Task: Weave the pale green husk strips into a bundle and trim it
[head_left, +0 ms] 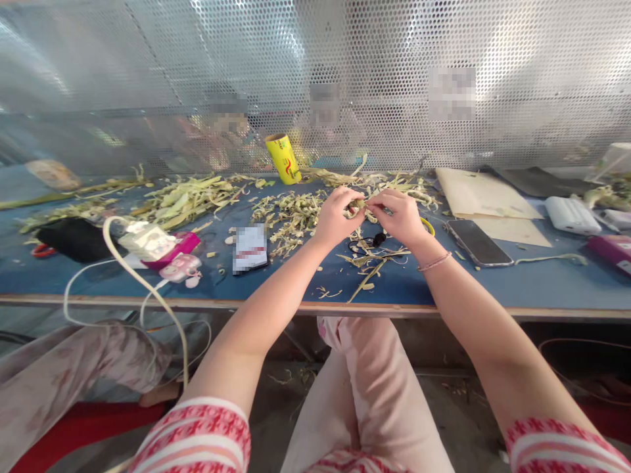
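Observation:
Over the middle of the blue table, my left hand (339,215) is closed on a small piece of pale green plant (355,209). From the right, my right hand (398,215) pinches at the same plant piece, its fingertips almost touching those of the left. Fingers hide most of the piece. Beside my left hand lies a loose heap of short, curled, pale green plant bits (296,213). Long strips and thin scraps (367,279) are scattered below my hands, near a small black object (378,239).
A yellow cardboard tube (283,159) stands by the perforated metal wall (384,79). To the left are a plant heap (192,197), a black pouch (73,238), cabled chargers (148,242) and a card (250,247). A phone (479,243) and brown paper (480,194) lie right. Someone's leg (89,368) is at left.

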Demonstrator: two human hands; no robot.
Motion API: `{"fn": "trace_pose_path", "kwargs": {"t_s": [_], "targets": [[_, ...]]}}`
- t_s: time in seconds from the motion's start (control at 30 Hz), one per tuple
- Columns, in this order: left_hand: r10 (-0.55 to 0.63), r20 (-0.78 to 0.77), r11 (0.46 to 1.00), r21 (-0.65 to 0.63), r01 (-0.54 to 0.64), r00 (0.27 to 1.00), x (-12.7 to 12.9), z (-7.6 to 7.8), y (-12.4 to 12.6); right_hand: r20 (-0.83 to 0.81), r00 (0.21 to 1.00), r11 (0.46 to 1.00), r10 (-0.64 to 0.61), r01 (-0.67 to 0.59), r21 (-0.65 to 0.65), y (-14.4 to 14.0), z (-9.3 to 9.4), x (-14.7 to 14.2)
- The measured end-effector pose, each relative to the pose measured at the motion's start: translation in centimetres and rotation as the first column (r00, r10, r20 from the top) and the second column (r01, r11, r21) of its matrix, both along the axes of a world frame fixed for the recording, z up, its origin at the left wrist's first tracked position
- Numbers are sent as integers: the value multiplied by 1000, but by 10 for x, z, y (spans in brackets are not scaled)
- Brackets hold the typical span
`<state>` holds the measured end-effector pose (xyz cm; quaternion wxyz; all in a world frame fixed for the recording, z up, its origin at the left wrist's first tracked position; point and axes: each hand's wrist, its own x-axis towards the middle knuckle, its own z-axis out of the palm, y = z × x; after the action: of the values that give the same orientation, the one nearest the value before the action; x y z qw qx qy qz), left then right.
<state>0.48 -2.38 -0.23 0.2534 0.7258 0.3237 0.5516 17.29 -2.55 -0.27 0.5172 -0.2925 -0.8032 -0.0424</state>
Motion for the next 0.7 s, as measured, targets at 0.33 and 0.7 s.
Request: {"fn": "trace_pose_path", "kwargs": {"t_s": [0.33, 0.7], "targets": [[-120, 79, 982, -137, 130, 990, 0, 0, 5, 5, 1000, 999, -28, 28, 21, 4, -2, 3], [-211, 414, 773, -484, 410, 885, -3, -4, 25, 28, 1000, 1000, -10, 9, 10, 6, -1, 4]]}}
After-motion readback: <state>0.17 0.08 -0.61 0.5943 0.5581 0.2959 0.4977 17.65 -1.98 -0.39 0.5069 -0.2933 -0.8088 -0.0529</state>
